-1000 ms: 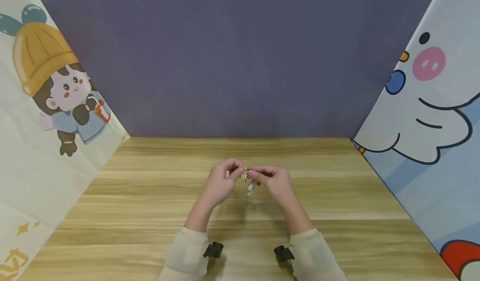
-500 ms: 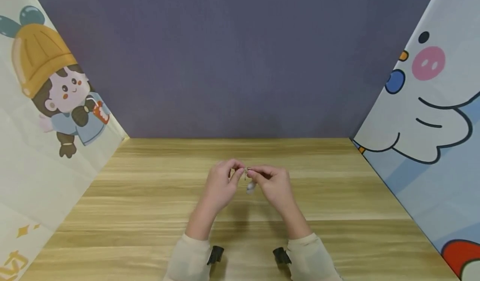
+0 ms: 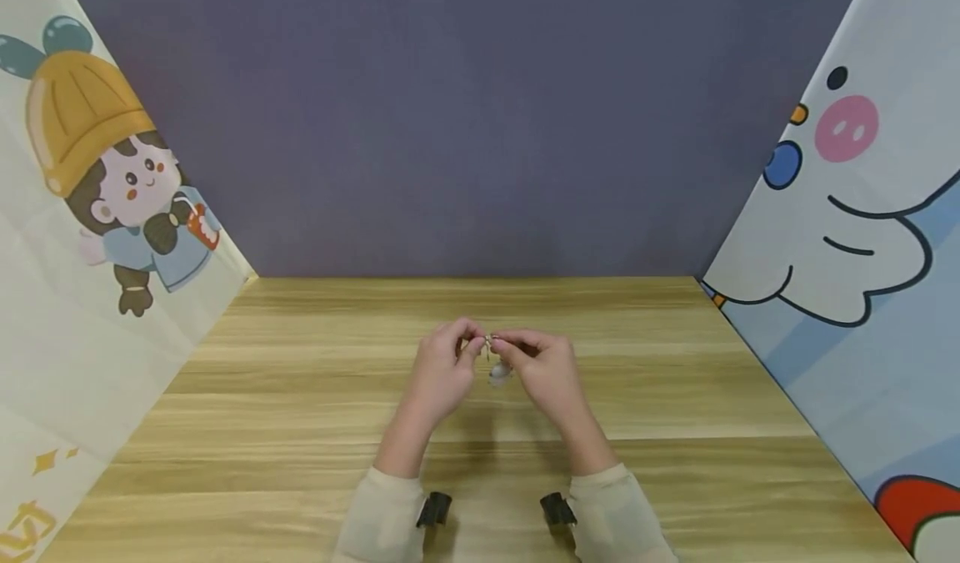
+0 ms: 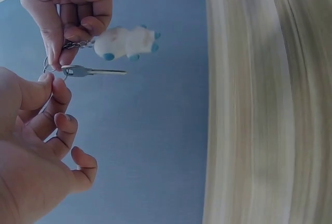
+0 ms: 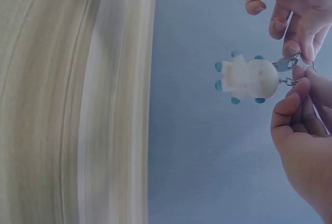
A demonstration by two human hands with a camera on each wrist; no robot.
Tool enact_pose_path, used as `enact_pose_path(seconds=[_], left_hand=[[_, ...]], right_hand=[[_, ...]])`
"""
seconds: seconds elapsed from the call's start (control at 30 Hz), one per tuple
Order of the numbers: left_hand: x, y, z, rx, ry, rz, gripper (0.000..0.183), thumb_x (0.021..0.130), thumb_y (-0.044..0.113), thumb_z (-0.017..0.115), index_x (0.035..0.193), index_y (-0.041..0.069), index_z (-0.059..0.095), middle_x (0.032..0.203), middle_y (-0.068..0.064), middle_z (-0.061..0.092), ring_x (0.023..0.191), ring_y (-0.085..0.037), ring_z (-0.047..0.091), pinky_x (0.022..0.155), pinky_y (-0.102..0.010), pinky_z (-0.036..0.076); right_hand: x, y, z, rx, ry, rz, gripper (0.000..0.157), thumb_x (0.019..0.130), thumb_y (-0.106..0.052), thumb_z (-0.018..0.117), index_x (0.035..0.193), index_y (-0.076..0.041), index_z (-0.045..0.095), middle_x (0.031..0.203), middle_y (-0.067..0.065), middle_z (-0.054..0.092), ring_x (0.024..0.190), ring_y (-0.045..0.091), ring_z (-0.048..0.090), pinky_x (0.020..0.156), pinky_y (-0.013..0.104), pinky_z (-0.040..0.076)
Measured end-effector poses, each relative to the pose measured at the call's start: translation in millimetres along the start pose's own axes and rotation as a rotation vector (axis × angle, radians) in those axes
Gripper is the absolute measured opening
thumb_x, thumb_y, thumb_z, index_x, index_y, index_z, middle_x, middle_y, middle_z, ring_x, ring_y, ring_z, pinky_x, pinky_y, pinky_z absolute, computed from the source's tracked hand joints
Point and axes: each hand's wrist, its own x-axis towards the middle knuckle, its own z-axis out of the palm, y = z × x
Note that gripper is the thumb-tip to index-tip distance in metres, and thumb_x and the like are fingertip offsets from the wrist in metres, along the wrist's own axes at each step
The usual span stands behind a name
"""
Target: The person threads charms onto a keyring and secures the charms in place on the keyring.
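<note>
Both hands meet over the middle of the table, holding a keychain between them. My left hand [image 3: 441, 371] pinches the split ring [image 4: 45, 64] between thumb and index finger, its other fingers loosely bent. From the opposite side, my right hand [image 3: 546, 369] pinches the ring close to where a short metal chain [image 4: 78, 44] joins it. A silver key [image 4: 83, 71] hangs from the ring between the two sets of fingertips. On the chain dangles a small white figurine [image 5: 254, 78] with blue-green ears and paws. Part of the ring is hidden behind the fingers.
Underneath is a wood-grain table [image 3: 300, 429]. A dark grey-blue panel [image 3: 480, 121] stands along its back edge. Side panels with cartoon prints, a child in a yellow hat [image 3: 90, 121] and a pig-nosed figure [image 3: 847, 129], flank it left and right.
The figurine has swung slightly under the right hand and drifted a little left in view. Both hands keep their pinch on the ring with only small shifts.
</note>
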Motion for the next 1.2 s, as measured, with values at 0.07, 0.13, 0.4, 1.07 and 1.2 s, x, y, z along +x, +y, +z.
enact_pose_path(seconds=[0.07, 0.13, 0.4, 1.07, 1.2], left_hand=[[2.5, -0.8, -0.5, -0.008, -0.002, 0.000, 0.006, 0.105, 0.008, 0.066, 0.101, 0.008, 0.071, 0.095, -0.007, 0.069, 0.075, -0.014, 0.047, 0.067, -0.025, 0.041], [4.8, -1.5, -1.1, -0.017, -0.004, -0.005, 0.006, 0.104, 0.008, 0.066, 0.100, 0.009, 0.071, 0.094, -0.007, 0.069, 0.073, -0.014, 0.046, 0.066, -0.024, 0.039], [8.0, -6.5, -2.0, -0.070, -0.037, -0.038, 0.007, 0.105, 0.011, 0.065, 0.102, 0.008, 0.071, 0.093, -0.007, 0.068, 0.072, -0.016, 0.044, 0.061, -0.024, 0.037], [8.8, -12.1, -5.2, -0.139, -0.060, -0.058, 0.010, 0.107, 0.017, 0.065, 0.106, 0.012, 0.074, 0.097, -0.004, 0.070, 0.075, -0.018, 0.048, 0.066, -0.026, 0.040], [7.6, -11.3, -7.5, -0.060, -0.066, -0.039, 0.010, 0.107, 0.018, 0.066, 0.107, 0.014, 0.075, 0.097, -0.001, 0.071, 0.072, -0.017, 0.045, 0.065, -0.027, 0.038]], right_hand=[[1.6, 0.3, -0.1, 0.004, -0.001, 0.006, 0.013, 0.097, -0.014, 0.079, 0.108, -0.009, 0.084, 0.101, 0.010, 0.083, 0.076, 0.016, 0.068, 0.063, 0.021, 0.050], [3.2, 0.8, -0.6, 0.002, -0.004, 0.007, 0.013, 0.097, -0.015, 0.079, 0.108, -0.009, 0.084, 0.100, 0.010, 0.082, 0.075, 0.016, 0.066, 0.063, 0.021, 0.050], [7.3, 3.7, -2.1, 0.004, -0.018, 0.016, 0.014, 0.098, -0.016, 0.078, 0.110, -0.010, 0.084, 0.098, 0.010, 0.081, 0.076, 0.020, 0.065, 0.062, 0.023, 0.050], [9.2, 2.9, -0.1, 0.005, -0.003, 0.002, 0.016, 0.098, -0.014, 0.077, 0.109, -0.005, 0.083, 0.099, 0.014, 0.081, 0.079, 0.013, 0.068, 0.065, 0.021, 0.051], [7.6, 0.8, 0.1, -0.102, 0.000, -0.122, 0.014, 0.098, -0.011, 0.077, 0.109, -0.004, 0.083, 0.100, 0.014, 0.082, 0.079, 0.014, 0.069, 0.065, 0.020, 0.053]])
